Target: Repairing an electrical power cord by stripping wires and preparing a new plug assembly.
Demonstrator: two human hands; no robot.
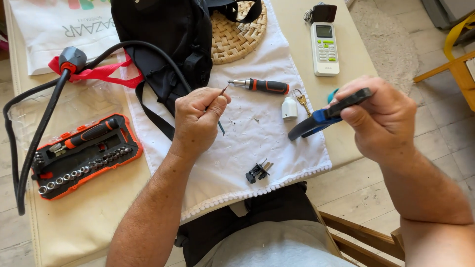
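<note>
My left hand (197,121) pinches the end of a thin wire (224,90) whose bare strands stick up past my thumb. That wire comes from a thick black cable (44,116) looping over the table's left side. My right hand (382,118) grips pliers with blue and black handles (321,117), held above the cloth's right edge. Between the hands, on the white cloth (277,158), lie a black and orange screwdriver (262,85), a small white plug part (289,108) and a black plug insert with metal pins (258,171).
An orange and black bit set case (81,155) lies open at left. A black bag (163,34), a woven mat (240,29), a white remote (325,48) and keys (302,100) sit farther back. A white shopping bag (54,29) is at top left.
</note>
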